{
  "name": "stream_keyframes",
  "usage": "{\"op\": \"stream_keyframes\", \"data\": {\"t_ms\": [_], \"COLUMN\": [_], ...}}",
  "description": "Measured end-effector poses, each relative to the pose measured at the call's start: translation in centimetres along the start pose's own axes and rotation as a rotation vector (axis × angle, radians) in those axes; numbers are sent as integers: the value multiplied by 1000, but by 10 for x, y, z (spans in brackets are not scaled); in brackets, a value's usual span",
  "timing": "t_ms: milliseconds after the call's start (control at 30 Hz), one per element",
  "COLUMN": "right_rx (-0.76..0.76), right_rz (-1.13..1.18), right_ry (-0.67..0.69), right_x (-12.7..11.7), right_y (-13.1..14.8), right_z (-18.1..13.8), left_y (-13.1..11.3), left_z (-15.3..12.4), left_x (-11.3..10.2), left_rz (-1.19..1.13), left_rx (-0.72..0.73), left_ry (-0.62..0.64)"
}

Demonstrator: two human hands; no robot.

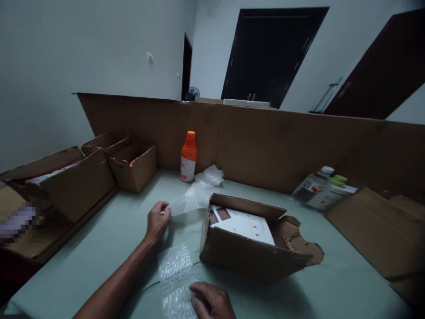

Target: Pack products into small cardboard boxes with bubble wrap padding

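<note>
My left hand (158,221) is closed, thumb and forefinger pinching the near end of a thin translucent wrap sheet (191,201). That sheet runs back across the table to a crumpled heap near an orange bottle (188,159) with a white label. A strip of bubble wrap (175,274) lies nearer to me. At its right edge, my right hand (214,301) has curled fingers and thumb on the plastic. Right of both hands stands an open cardboard box (245,261) with a torn flap; a white printed box or booklet (245,225) sits inside.
Open cardboard bins (136,170) line the left side, some with red and white items. A tall cardboard panel (265,146) closes off the back. At right are a clear bottle (310,186), a green-capped container (332,192) and cardboard pieces (375,230). A person's blurred hand shows far left.
</note>
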State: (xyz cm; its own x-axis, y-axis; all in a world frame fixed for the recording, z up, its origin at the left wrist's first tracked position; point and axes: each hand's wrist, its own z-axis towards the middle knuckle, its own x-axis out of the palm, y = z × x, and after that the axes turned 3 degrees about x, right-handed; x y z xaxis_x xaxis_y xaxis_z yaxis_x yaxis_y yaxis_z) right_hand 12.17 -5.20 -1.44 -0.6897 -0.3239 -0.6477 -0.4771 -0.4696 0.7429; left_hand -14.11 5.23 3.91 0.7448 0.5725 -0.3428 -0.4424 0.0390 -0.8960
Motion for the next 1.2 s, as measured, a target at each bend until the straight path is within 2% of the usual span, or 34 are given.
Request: {"op": "stream_keyframes", "data": {"t_ms": [133,200,300,433,533,633,767,867,1033,1133,1200], "right_rx": [-51,-45,-34,13,40,54,35,-32,-200,-178,-164], "right_rz": [41,60,82,141,152,65,-58,-139,-396,-584,-611], "right_ry": [48,59,75,68,56,71,177,236,77,24,29], "right_x": [-9,-14,-17,-17,-16,-17,-21,-22,-5,11,19], "right_y": [19,28,33,32,33,40,58,71,79,76,76], "right_z": [2,4,5,6,6,6,14,29,84,128,152], "left_y": [16,22,22,10,1,-1,4,13,29,37,42], "left_z": [-57,-87,-121,-142,-144,-138,-127,-120,-113,-103,-89], "left_x": [-54,-73,-87,-95,-106,-121,-136,-142,-149,-150,-151], "left_rz": [-148,-242,-412,-614,-710,-768,-815,-819,-786,-757,-735], "left_rx": [-201,-311,-429,-527,-568,-573,-562,-570,-567,-568,-566], "left_ry": [-195,-291,-435,-527,-563,-631,-694,-722,-716,-679,-652]}}
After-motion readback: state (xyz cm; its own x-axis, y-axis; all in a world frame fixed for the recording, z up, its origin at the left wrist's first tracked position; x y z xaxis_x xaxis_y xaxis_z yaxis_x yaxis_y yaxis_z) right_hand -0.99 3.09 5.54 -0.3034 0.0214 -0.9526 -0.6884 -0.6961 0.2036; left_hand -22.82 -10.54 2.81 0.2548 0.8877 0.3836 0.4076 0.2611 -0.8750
